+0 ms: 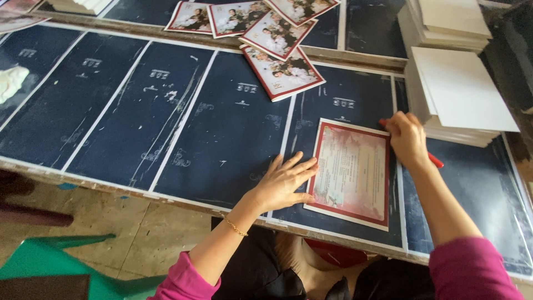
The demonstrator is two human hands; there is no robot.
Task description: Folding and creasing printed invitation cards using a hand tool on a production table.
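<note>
A red-bordered printed card lies flat on the dark blue work table. My left hand rests with spread fingers on the table, its fingertips pressing the card's left edge. At the card's top right corner, my right hand is closed around a thin red tool, whose ends stick out on both sides of the fist.
Several photo cards with red borders lie fanned out at the back of the table. Stacks of white boards stand at the right. A white cloth lies far left. Below the table edge are the concrete floor and a green object.
</note>
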